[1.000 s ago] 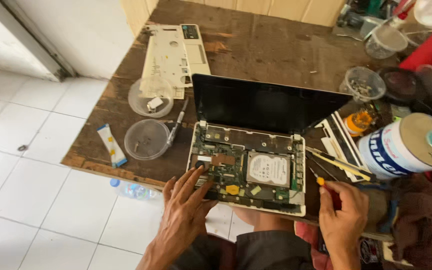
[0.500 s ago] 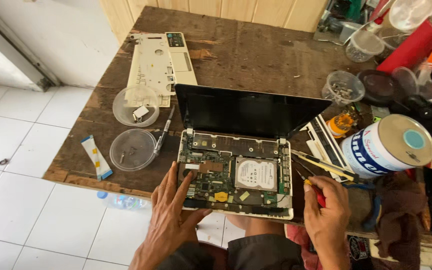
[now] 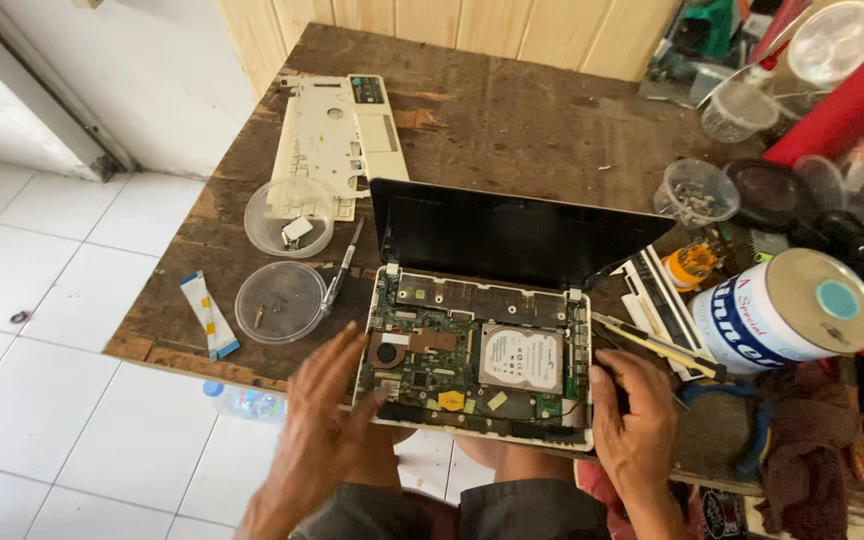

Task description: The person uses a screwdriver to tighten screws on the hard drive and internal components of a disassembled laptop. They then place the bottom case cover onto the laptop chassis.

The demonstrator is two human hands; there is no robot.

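Note:
A small laptop (image 3: 472,360) lies open on a worn wooden table (image 3: 512,110). Its top cover is off, so the circuit board, fan (image 3: 388,352) and silver hard drive (image 3: 520,358) are bare. The dark screen (image 3: 512,235) stands up behind them. My left hand (image 3: 327,420) rests with fingers spread on the base's front left corner, thumb on the board. My right hand (image 3: 637,420) has its fingers curled against the base's right edge. Whether it holds anything is hidden. A yellow-and-black knife (image 3: 657,345) lies just beyond it.
A white keyboard cover (image 3: 337,135) lies at the back left, with two clear round dishes (image 3: 290,217) (image 3: 280,302), a slim tool (image 3: 342,268) and a ribbon cable (image 3: 208,315). On the right stand a tin can (image 3: 787,310), a cup of screws (image 3: 697,195) and a red cylinder (image 3: 832,110).
My left hand has slid off the board toward the front left corner. My right hand has come up to the laptop's right edge, and the red-handled tool it held no longer shows.

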